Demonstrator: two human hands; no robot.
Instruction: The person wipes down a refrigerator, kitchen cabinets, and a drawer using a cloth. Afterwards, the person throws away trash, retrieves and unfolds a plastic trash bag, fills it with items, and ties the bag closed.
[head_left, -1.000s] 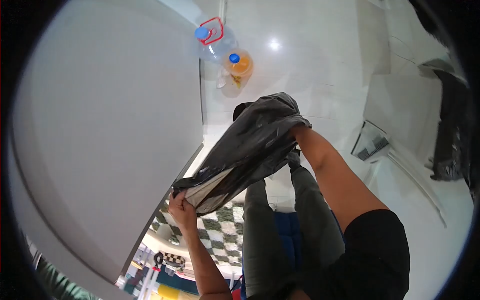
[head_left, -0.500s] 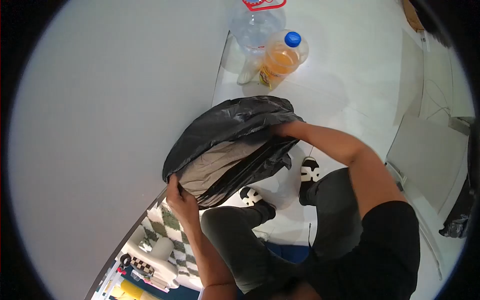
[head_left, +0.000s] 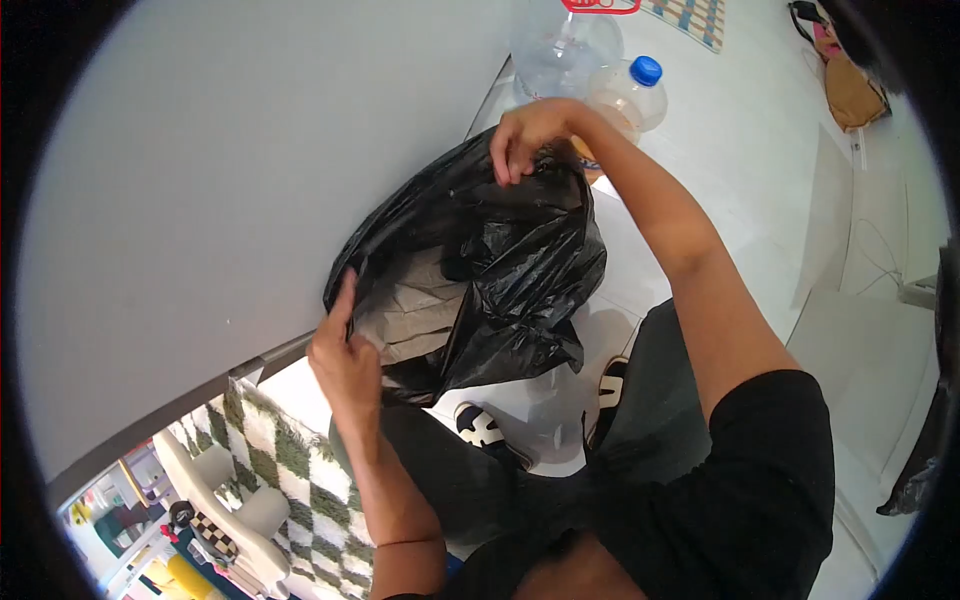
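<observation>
A black garbage bag (head_left: 525,315) hangs with its mouth spread wide, close beside the grey panel. Creased beige material (head_left: 415,315) shows inside it; whether it is a lining or a separate thing I cannot tell. My left hand (head_left: 345,360) is at the bag's near-left rim, the index finger stretched along the edge and the other fingers curled. Over the far rim arches my right hand (head_left: 530,135), its fingers bent down inside the mouth and its thumb hidden.
Beyond the bag stand a clear jug (head_left: 565,60) with a red handle and a blue-capped bottle (head_left: 640,95). A large grey panel (head_left: 230,180) borders the left. Below it lies a checkered rug (head_left: 290,450). My shoes (head_left: 480,425) are under the bag.
My right hand has come out of the bag's inside and up to its far rim. The bag's mouth has opened wider. My left hand stays at the near-left rim.
</observation>
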